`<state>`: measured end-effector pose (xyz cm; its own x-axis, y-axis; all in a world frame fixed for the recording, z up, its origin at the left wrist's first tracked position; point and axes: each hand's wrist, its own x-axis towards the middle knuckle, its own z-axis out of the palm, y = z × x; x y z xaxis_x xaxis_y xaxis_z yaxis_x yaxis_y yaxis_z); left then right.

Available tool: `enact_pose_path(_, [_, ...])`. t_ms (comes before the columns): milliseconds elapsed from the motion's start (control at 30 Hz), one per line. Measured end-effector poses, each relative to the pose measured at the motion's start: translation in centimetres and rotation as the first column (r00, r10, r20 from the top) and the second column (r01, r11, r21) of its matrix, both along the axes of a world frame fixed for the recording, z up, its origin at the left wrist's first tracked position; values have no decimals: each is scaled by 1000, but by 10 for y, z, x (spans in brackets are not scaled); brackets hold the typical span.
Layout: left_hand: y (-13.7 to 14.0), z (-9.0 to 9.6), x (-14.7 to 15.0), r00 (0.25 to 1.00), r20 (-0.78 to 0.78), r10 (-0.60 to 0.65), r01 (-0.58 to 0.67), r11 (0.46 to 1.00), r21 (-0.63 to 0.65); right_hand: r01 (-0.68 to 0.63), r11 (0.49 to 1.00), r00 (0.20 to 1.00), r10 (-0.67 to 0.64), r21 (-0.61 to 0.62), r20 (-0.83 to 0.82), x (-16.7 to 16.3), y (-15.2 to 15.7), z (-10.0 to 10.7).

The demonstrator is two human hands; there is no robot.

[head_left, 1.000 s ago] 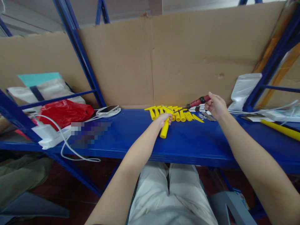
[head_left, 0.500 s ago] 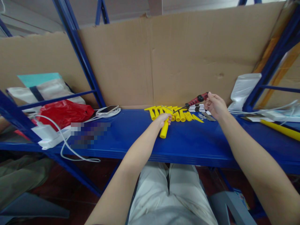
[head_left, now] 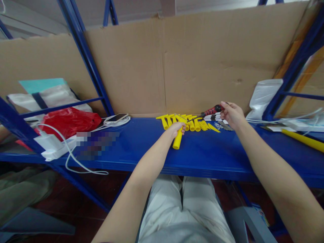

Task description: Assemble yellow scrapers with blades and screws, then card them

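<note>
My left hand (head_left: pixel 178 129) is wrapped round a yellow scraper (head_left: pixel 177 142), a T-shaped tool with a round tubular handle pointing toward me. My right hand (head_left: pixel 232 114) pinches the rear end of a red-and-black screwdriver (head_left: pixel 210 111). Its dark shaft slopes down leftward to the scraper's head, just above my left hand; the exact contact of the tip is too small to make out. Behind my left hand, several similar yellow scrapers (head_left: pixel 191 127) lie in a row. Beside them are flat yellow pieces (head_left: pixel 203 126), and small screws (head_left: pixel 217 125) and dark blades (head_left: pixel 226 126) lie near my right hand.
White-and-black packs (head_left: pixel 213 116) lie behind the screws. A cardboard sheet (head_left: pixel 202 60) walls off the back. Leftward are a phone (head_left: pixel 118 118) on coiled cable, a red bag (head_left: pixel 72 122) and a power strip (head_left: pixel 59 150). A yellow tube (head_left: pixel 303 140) lies right; a white pouch (head_left: pixel 263 98) leans near the post.
The rear end of the screwdriver has dropped slightly and swung a little left. The fingers of my right hand have shifted on it. My left hand and the yellow scraper stay put.
</note>
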<state>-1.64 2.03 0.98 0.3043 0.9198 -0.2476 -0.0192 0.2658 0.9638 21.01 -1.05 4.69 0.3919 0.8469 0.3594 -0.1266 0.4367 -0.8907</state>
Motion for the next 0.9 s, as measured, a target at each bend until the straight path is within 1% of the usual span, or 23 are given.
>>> enact_pose_path(200, [-3,2,0,1000,-8,-17,17,1000,18,64,998,998,-64,-24,7,-1,1,-1])
enact_pose_path(367, [-5,2,1,999,-8,-36,36,999,22,133,989,990,-135,-62,-30,-1,0,-3])
enact_pose_path(467, [-4,2,1,999,-4,-46,46,999,22,145,987,988,-149,-69,-43,1,3,-5])
enact_pose_path(633, [-3,1,1,999,1,-46,46,999,15,91,996,996,-91,-24,-19,9,10,-9])
enact_pose_path(800, [-2,0,1,1000,7,-30,30,1000,4,-69,997,998,70,43,-6,7,5,-3])
enact_pose_path(900, [-2,-1,1,1000,1,-14,14,1000,-2,-103,993,995,102,62,24,4,0,0])
